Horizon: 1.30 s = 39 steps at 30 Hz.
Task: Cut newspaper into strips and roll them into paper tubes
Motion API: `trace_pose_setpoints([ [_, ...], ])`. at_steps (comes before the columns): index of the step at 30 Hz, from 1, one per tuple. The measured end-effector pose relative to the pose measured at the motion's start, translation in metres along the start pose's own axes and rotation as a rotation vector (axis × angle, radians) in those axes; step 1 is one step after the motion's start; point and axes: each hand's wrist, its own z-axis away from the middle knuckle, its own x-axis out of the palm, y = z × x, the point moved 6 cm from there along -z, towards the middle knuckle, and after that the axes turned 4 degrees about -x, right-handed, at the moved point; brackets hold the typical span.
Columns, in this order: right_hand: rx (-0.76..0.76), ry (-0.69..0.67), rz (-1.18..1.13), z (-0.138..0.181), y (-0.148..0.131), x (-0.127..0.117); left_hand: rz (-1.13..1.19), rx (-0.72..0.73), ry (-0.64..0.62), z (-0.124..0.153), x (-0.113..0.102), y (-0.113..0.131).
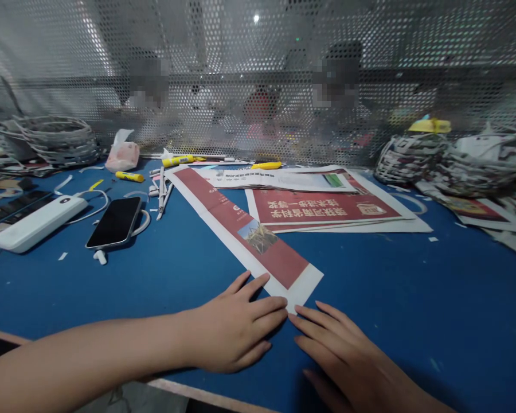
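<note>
A long red-and-white strip of newspaper (245, 232) lies diagonally across the blue table (413, 287). Its near corner points toward me. My left hand (234, 330) lies flat with fingers stretched out, fingertips on the strip's near corner. My right hand (346, 358) rests flat beside it, fingers extended, its fingertips touching the same corner from the right. Neither hand holds anything.
A stack of newspaper sheets (327, 206) lies behind the strip. At left are a phone (115, 222), a white power bank (36, 222), cables and yellow glue sticks (129, 176). Woven paper baskets (58, 137) stand at back left, paper coils (413, 158) at right. A perforated metal screen (258, 74) closes the back.
</note>
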Motion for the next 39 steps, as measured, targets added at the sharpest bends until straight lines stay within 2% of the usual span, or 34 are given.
trace_pose_setpoints([
  [11, -0.030, 0.017, 0.053, -0.004, -0.002, 0.000, -0.010, 0.000, -0.013, -0.001, 0.001, 0.000],
  [18, 0.075, 0.071, 0.012, 0.001, -0.003, 0.006, -0.008, -0.001, 0.009, -0.001, 0.000, 0.000],
  [24, 0.051, 0.071, 0.035, 0.000, -0.003, 0.008, -0.021, 0.010, 0.015, -0.001, 0.000, 0.001],
  [31, 0.007, 0.035, 0.055, -0.002, -0.005, 0.001, -0.031, 0.014, 0.033, -0.001, 0.001, 0.001],
  [39, -0.041, -0.032, 0.094, 0.002, -0.006, 0.009, -0.041, 0.014, 0.055, 0.000, 0.002, 0.001],
])
